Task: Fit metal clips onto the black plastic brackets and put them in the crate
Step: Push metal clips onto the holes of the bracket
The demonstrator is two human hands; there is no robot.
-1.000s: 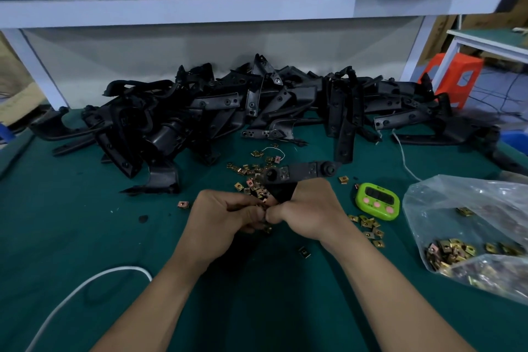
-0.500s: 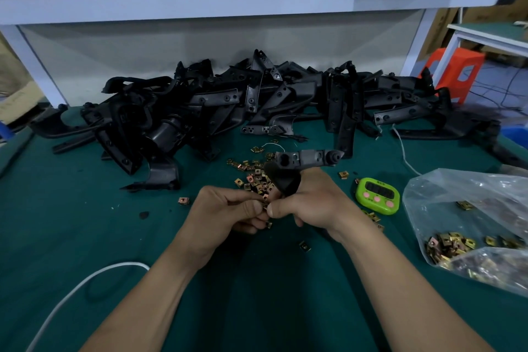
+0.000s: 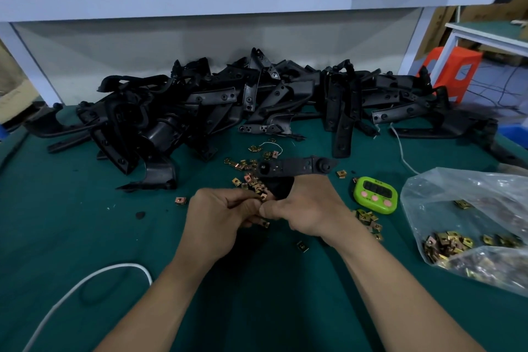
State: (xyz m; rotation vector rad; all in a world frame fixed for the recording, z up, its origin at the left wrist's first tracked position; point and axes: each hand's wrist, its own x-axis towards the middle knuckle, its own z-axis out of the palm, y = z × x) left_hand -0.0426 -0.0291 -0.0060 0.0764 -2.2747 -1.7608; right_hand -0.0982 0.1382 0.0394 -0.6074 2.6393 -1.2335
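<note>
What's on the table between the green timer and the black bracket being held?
A loose metal clip on the green cloth, shown in the head view.

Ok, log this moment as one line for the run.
step: fitting clip | right hand: grips black bracket | left hand: pinches metal clip against bracket

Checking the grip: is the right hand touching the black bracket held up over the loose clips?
Touching. The head view shows the right hand curled round the lower end of the black bracket, whose bar sticks out above the hand.
</note>
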